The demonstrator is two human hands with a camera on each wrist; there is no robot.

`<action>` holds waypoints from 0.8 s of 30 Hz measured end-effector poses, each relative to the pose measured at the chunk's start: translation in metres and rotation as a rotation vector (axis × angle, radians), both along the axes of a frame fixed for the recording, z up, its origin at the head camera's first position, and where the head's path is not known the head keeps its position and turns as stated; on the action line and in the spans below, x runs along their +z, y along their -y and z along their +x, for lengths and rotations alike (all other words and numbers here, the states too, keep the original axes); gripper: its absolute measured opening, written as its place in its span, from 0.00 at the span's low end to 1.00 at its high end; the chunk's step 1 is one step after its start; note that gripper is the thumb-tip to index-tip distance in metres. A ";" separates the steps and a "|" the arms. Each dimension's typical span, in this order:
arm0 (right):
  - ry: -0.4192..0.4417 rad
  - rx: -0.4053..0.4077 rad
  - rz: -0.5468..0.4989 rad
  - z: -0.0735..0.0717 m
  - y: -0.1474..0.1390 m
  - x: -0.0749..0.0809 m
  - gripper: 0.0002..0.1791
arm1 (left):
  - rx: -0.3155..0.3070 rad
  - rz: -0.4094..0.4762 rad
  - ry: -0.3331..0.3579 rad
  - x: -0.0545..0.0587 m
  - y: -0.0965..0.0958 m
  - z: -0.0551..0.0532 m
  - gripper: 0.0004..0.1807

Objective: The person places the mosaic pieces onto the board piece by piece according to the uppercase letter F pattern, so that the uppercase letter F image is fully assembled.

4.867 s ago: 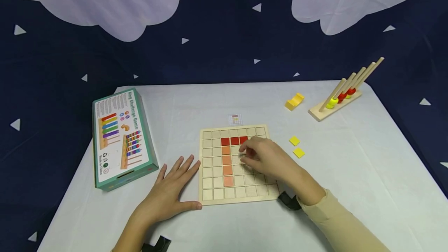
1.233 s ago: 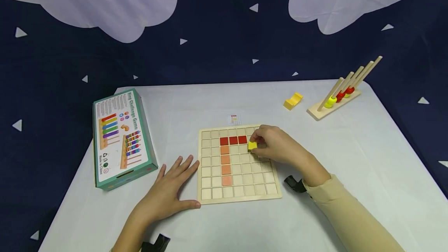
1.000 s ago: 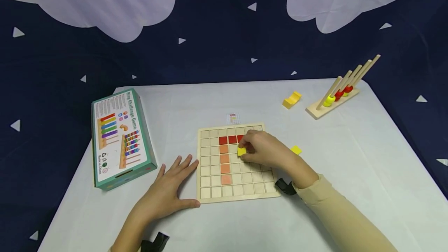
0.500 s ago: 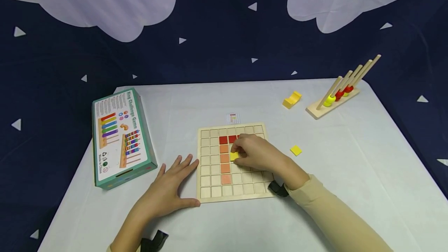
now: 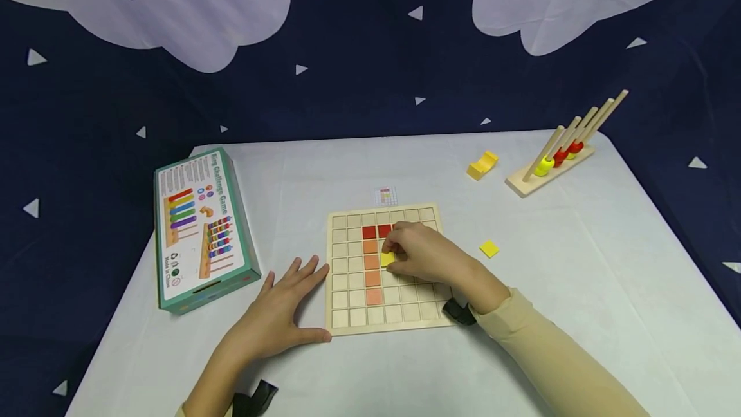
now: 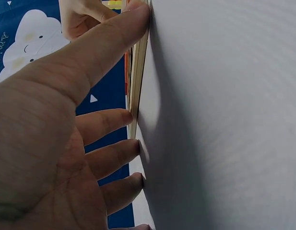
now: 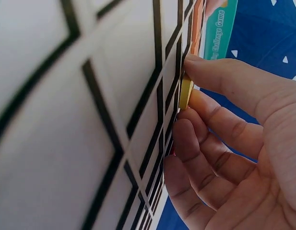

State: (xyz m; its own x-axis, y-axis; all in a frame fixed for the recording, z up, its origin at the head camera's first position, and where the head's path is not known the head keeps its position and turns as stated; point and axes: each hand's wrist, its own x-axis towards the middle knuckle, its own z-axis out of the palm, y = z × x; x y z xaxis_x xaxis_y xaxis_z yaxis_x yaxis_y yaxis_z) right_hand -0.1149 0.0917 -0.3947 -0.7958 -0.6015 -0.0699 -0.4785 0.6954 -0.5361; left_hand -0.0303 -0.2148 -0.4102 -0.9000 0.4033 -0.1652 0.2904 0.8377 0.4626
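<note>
My right hand pinches a yellow square tile by its edges, at a cell right of the orange column on the wooden grid board. In the right wrist view the yellow tile sits between thumb and index finger, right at the board's surface. Orange tiles form a column. Above them two red tiles show; a third is hidden behind my hand. My left hand lies spread on the table, thumb and index fingertips at the board's left edge.
Another yellow tile lies right of the board. A small pattern card is just behind it. Further back are a yellow curved block and a peg stand with beads. A green game box lies at the left.
My right hand, bare-fingered near the red tiles at first, has picked up one of two yellow tiles and brought it left to the orange column. My left hand has stayed put.
</note>
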 end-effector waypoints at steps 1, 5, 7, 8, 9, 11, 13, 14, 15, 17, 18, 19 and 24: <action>0.001 0.000 0.002 0.000 0.000 0.000 0.13 | -0.001 0.001 0.000 0.000 0.000 0.000 0.62; 0.001 -0.001 0.009 0.000 -0.001 -0.001 0.13 | -0.001 0.003 -0.004 -0.001 0.000 0.000 0.62; 0.000 0.000 0.010 -0.001 -0.001 -0.001 0.13 | 0.000 0.003 -0.007 -0.001 0.000 0.000 0.62; -0.002 0.001 0.010 -0.001 -0.001 -0.001 0.13 | 0.000 0.003 -0.009 -0.001 0.000 0.000 0.62; -0.001 0.002 0.008 -0.001 -0.001 -0.001 0.13 | 0.001 0.003 -0.010 0.000 0.000 0.000 0.62; 0.002 0.007 0.005 0.000 -0.001 -0.001 0.13 | 0.001 0.003 -0.013 -0.001 0.000 0.000 0.62; 0.004 0.010 0.002 0.000 0.000 -0.001 0.13 | 0.001 0.004 -0.014 -0.001 0.000 0.000 0.62; 0.004 0.011 0.001 0.000 0.000 -0.001 0.13 | 0.001 0.004 -0.015 -0.001 0.000 0.000 0.62; 0.006 0.012 0.001 0.000 0.000 -0.001 0.13 | 0.001 0.004 -0.015 -0.001 0.000 0.000 0.62; 0.005 0.011 0.004 0.000 0.000 -0.001 0.13 | 0.001 0.004 -0.013 -0.001 0.000 0.000 0.62; 0.003 0.009 0.006 0.000 0.000 -0.001 0.13 | 0.001 0.004 -0.013 -0.001 0.000 0.000 0.62; 0.002 0.008 0.007 0.000 0.000 -0.001 0.13 | 0.001 0.005 -0.013 -0.001 0.000 0.000 0.62; -0.007 0.006 0.003 0.000 -0.002 -0.001 0.13 | 0.002 0.004 -0.011 -0.001 0.000 0.000 0.62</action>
